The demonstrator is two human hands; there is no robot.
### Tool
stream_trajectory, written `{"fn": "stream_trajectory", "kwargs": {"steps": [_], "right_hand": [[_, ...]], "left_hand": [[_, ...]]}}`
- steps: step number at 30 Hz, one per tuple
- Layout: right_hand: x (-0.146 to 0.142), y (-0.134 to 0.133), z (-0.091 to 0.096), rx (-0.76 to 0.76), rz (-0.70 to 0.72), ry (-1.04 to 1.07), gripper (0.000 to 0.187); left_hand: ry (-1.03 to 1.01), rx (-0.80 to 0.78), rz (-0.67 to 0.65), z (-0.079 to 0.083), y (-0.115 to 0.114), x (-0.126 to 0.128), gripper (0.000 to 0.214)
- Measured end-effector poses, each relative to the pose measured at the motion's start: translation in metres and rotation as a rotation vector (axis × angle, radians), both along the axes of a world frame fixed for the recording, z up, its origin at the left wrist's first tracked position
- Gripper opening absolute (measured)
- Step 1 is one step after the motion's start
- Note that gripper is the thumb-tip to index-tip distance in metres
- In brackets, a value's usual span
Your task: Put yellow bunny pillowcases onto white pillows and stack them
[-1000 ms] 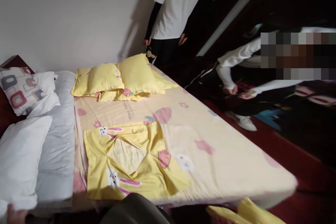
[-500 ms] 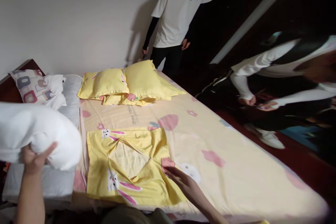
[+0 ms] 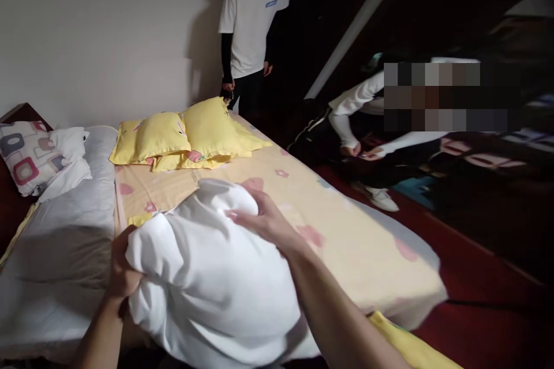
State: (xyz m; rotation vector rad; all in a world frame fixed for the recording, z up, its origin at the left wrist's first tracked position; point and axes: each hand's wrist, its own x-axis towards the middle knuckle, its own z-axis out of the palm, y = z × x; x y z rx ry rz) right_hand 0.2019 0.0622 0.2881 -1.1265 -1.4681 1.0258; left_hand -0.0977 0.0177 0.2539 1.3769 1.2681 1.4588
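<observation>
A white pillow fills the lower middle of the head view, bunched and folded between both my hands. My left hand grips its left edge. On the upper right corner, my right hand is closed, its thumb lying on top of the fabric. Behind the pillow a small corner of a yellow pillowcase peeks out; the rest of it is hidden. Beneath lies the bed with its peach patterned sheet.
Yellow pillows rest at the bed's far side. A patterned pillow lies by the headboard at left. One person stands beyond the bed; another person bends at the right. Yellow fabric shows at lower right.
The white pillow has come from the left to in front of me, over the yellow pillowcase. My right hand has left the pillowcase and taken hold of the pillow. The view has shifted.
</observation>
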Motion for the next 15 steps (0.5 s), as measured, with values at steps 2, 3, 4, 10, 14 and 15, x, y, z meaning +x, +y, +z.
{"fn": "stream_trajectory", "kwargs": {"steps": [2,3,4,10,14,15], "right_hand": [[0.003,-0.011,0.003,0.006,-0.108,0.049,0.049],[0.007,-0.016,0.004,0.030,-0.200,0.081,0.043],[0.012,-0.022,0.005,0.044,-0.280,0.110,0.040],[0.051,-0.032,0.000,-0.020,-0.412,0.124,0.039],[0.059,-0.020,-0.036,0.027,-0.514,0.037,0.046],[0.059,-0.020,-0.046,0.056,-0.485,-0.039,0.045]], "left_hand": [[-0.022,-0.060,-0.101,-0.007,0.011,0.012,0.025],[-0.017,-0.091,-0.153,-0.011,0.015,0.013,0.032],[0.000,-0.110,-0.193,-0.015,0.018,0.010,0.039],[0.024,-0.251,-0.325,-0.076,0.025,0.011,0.091],[-0.078,-0.368,-0.117,-0.109,0.022,0.101,0.068],[-0.069,-0.341,-0.091,-0.110,0.020,0.124,0.059]]}}
